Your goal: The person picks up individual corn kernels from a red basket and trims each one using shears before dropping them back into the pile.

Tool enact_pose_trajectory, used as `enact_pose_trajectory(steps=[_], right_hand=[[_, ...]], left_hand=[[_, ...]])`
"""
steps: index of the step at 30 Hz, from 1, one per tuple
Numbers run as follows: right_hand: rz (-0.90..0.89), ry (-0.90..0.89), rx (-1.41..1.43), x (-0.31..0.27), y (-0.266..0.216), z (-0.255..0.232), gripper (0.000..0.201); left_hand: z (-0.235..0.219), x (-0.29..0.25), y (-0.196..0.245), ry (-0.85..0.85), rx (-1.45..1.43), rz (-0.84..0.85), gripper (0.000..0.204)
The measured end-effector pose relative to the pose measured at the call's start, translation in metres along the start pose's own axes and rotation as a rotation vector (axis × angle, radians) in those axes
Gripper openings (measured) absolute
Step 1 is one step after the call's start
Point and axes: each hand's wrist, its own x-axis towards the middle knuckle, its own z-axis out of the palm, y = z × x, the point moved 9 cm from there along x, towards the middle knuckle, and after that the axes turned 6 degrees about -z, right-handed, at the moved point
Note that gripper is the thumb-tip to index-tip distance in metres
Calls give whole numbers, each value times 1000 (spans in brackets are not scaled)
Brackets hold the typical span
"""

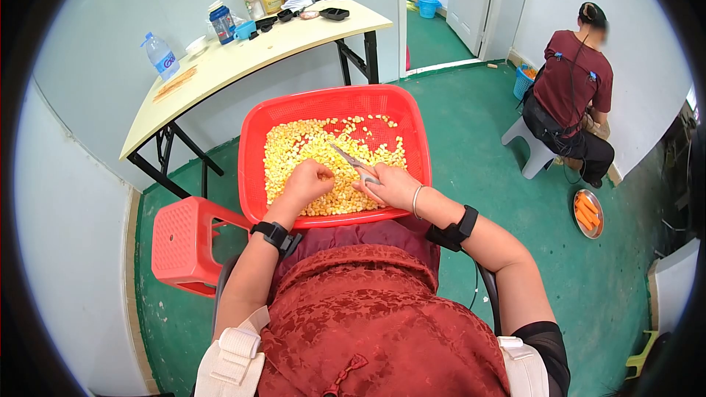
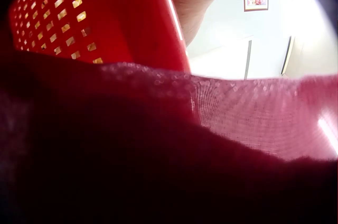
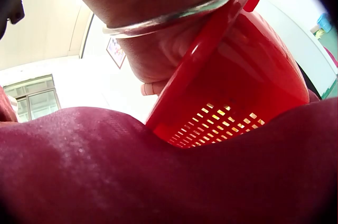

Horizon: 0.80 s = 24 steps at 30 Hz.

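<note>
A red plastic basket (image 1: 409, 114) with perforated walls rests on the lap, holding a thick layer of yellow corn kernels (image 1: 294, 148). My right hand (image 1: 393, 187) grips a pair of scissors (image 1: 370, 178) by the grey handles, over the kernels. The blades point up and left, toward the far side of the basket. Left of the scissors, my left hand (image 1: 309, 182) is low over the kernels with its fingers bent inward; I cannot tell whether a kernel is between them. Both wrist views show mainly the basket's side wall (image 2: 121, 18) and dark red cloth (image 3: 84, 155).
A red stool (image 1: 180, 239) stands left of the basket. Beyond it, a folding table (image 1: 220, 62) carries bottles, a cup and small black trays. At the right, another person (image 1: 577, 77) sits on a grey stool, near a metal bowl of orange pieces (image 1: 597, 224) on the floor.
</note>
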Motion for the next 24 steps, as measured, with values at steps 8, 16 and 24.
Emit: enact_pose_trajectory(steps=[8, 16, 24], right_hand=[[-18, 35, -10, 1, 5, 1, 55], [29, -8, -35, -5, -6, -2, 62], [14, -73, -92, -7, -12, 2, 63]], left_hand=[[5, 3, -14, 42, -210, -18, 20], [-8, 3, -30, 22, -1256, -363, 19], [-9, 3, -21, -3, -1334, -298, 19]])
